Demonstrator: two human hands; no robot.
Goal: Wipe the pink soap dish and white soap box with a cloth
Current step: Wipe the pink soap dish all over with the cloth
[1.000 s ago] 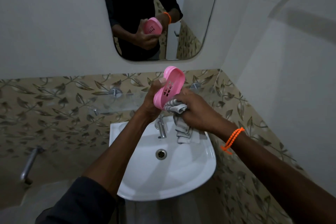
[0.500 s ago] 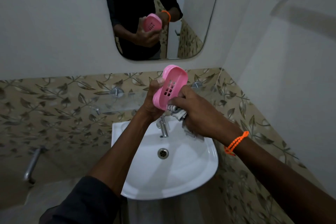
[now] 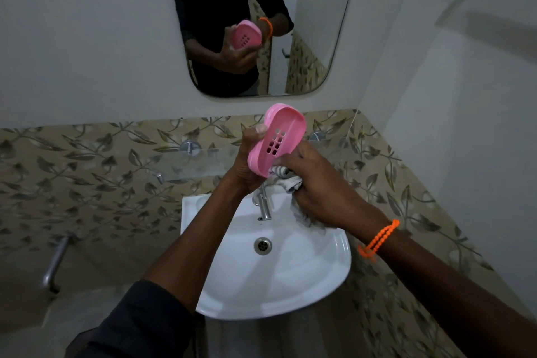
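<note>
The left hand (image 3: 247, 166) is gripping the pink soap dish (image 3: 277, 138) by its lower left edge, holding it tilted above the back edge of the white sink (image 3: 328, 276). The right hand (image 3: 316, 187) is clutching a bunched cloth (image 3: 286, 179), apparently pressing it against the dish's lower end, just above the tap (image 3: 263, 203).

A white wall-hung basin (image 3: 290, 285) stood in a corner, a chrome tap (image 3: 263, 203) at its back and a metal drain (image 3: 263, 245) in its bowl. Leaf-patterned tiles (image 3: 87, 171) covered the lower walls beneath plain pale wall. A rounded mirror (image 3: 313, 38) hung above a glass shelf (image 3: 186, 164). A metal pipe (image 3: 55, 263) jutted out at the left. The light was dim.
</note>
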